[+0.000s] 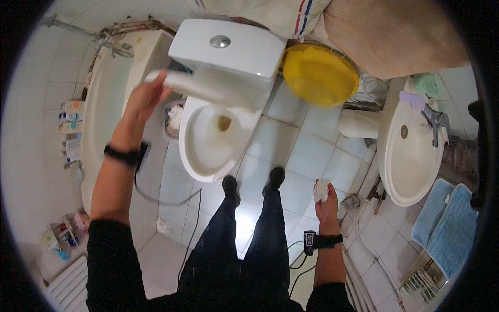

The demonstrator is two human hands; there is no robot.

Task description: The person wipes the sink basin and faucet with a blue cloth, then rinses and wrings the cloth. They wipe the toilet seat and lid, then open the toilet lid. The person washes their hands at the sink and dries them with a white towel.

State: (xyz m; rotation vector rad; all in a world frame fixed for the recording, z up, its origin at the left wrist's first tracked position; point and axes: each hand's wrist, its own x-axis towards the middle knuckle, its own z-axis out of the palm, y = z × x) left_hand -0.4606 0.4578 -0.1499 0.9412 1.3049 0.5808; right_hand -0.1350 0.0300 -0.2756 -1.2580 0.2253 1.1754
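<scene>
1. Left hand (pixel 147 97): raised, fingers closed around the front edge of the seat lid (pixel 208 86), which it holds tilted up over the bowl.
2. Seat lid: white, smooth, blurred in the picture; it spans from the hand at its left end to the cistern (pixel 228 49) at its right.
3. Toilet (pixel 208 138): white bowl, open, with a yellowish-brown stain at the bottom; rim pale and glossy. White cistern behind with a round metal button on top.
4. Right hand (pixel 326 200): low by the person's right leg, fingers curled tight on a wad (pixel 321 190) of white paper or cloth; which of the two cannot be told.
5. Both wrists carry black straps; a small black device hangs from the right one.
6. Edges, left: bathtub (pixel 104 99) runs just beside the toilet, with a small bin (pixel 174 117) wedged between them.
7. Edges, right: sink (pixel 410 148) on a pedestal, well apart from the bowl; yellow basin (pixel 319 75) near the cistern.
8. Open room: pale tiled floor (pixel 306 151) between toilet and sink, where the person's black shoes stand; a dark cable trails on the tiles on the left.
</scene>
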